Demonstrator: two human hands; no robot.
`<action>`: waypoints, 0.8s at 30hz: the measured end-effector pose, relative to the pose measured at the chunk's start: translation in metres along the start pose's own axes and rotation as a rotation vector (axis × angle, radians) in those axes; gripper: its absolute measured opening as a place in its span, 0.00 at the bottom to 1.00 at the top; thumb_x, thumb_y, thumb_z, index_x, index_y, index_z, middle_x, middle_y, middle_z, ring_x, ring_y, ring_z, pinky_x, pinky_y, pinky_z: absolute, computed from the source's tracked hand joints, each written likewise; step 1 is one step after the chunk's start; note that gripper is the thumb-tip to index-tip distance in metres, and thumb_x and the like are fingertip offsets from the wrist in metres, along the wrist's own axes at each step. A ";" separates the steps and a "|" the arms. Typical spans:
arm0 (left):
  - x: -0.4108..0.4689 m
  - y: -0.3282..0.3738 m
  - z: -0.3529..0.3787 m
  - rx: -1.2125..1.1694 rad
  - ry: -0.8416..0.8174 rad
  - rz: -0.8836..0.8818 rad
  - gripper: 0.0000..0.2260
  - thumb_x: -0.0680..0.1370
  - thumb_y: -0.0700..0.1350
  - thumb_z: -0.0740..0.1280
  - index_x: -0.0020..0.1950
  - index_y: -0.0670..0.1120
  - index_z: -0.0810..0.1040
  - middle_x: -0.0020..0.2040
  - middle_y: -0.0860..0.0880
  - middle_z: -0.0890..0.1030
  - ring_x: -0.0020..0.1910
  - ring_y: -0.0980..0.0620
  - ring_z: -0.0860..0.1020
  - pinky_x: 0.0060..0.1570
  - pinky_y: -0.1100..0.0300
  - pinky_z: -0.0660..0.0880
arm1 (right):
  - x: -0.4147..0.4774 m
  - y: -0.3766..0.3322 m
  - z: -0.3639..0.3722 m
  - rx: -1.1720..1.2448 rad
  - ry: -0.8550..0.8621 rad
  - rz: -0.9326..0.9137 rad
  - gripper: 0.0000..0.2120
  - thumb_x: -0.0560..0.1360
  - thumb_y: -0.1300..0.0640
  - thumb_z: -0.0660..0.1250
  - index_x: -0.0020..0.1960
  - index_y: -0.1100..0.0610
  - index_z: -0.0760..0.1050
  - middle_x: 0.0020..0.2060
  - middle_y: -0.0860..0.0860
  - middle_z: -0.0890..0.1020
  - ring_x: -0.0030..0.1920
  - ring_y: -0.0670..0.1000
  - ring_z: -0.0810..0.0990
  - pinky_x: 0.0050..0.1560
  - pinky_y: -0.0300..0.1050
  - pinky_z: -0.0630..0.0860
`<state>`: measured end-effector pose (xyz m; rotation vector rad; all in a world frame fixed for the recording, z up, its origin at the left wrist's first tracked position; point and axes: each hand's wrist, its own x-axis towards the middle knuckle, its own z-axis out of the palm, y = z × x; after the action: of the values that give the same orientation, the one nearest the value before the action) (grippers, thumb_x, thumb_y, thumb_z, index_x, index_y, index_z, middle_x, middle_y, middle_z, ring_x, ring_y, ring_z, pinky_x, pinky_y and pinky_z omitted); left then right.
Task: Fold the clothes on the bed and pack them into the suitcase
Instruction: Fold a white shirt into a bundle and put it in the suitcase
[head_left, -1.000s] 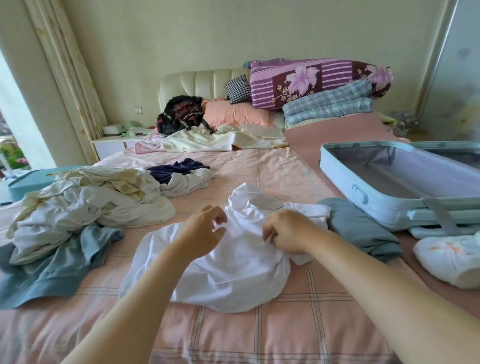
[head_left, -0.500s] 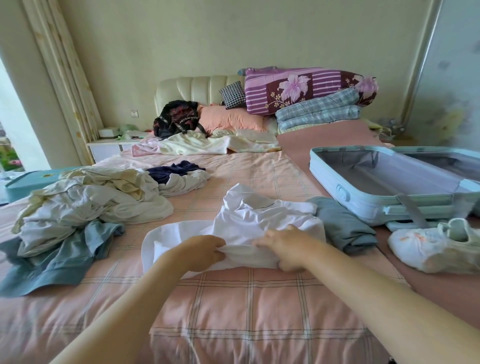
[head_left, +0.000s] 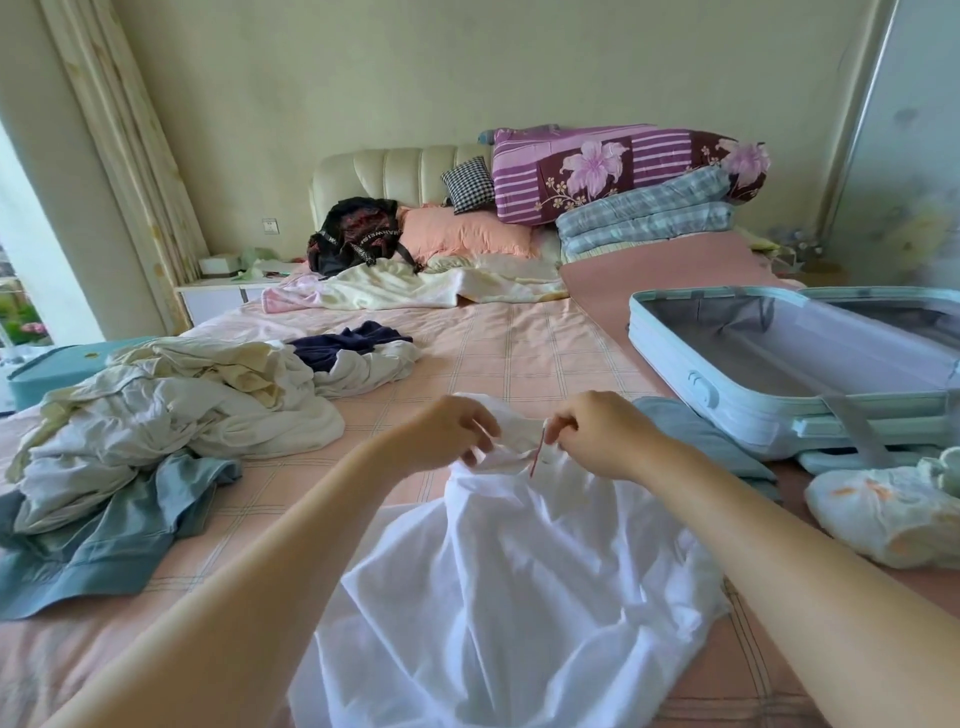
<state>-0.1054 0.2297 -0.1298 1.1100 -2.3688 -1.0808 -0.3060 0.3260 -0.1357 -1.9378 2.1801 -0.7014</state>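
Lifted since a moment ago, the crumpled white cotton shirt (head_left: 519, 597) hangs near-centre over the pink checked bed (head_left: 519, 343); left hand (head_left: 447, 436) and right hand (head_left: 597, 436) pinch what seems its collar. Shake flat, align shoulders before folding.

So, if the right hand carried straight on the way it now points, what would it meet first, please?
Probably the left hand: the right hand points leftward across the white shirt both are gripping, though depth is unclear.

One head-worn wide-angle view looks forward and down along the bed (head_left: 519, 338). Close foreground; the headboard (head_left: 384, 171) lies far.
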 end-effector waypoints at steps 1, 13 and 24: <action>0.011 -0.006 -0.005 0.098 0.131 0.021 0.20 0.75 0.27 0.56 0.51 0.48 0.80 0.47 0.51 0.83 0.46 0.47 0.80 0.41 0.55 0.77 | 0.009 0.002 0.006 -0.029 0.051 -0.041 0.17 0.76 0.61 0.59 0.48 0.44 0.83 0.48 0.42 0.83 0.50 0.50 0.81 0.48 0.44 0.75; 0.066 -0.064 -0.006 0.437 0.236 0.121 0.14 0.76 0.38 0.62 0.56 0.49 0.82 0.55 0.52 0.83 0.55 0.47 0.79 0.49 0.57 0.73 | 0.061 0.030 0.052 -0.257 -0.293 0.064 0.40 0.75 0.49 0.64 0.81 0.43 0.47 0.79 0.54 0.57 0.69 0.58 0.73 0.65 0.48 0.72; 0.006 -0.044 -0.109 1.154 0.321 -0.324 0.16 0.78 0.38 0.61 0.65 0.49 0.74 0.59 0.48 0.78 0.59 0.46 0.78 0.46 0.55 0.75 | 0.058 0.007 0.057 0.015 -0.083 0.036 0.30 0.72 0.62 0.60 0.73 0.49 0.68 0.63 0.53 0.72 0.65 0.55 0.74 0.65 0.49 0.71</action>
<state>-0.0267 0.1516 -0.0904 1.8455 -2.5223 0.5544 -0.2983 0.2567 -0.1775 -1.8803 2.1493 -0.6188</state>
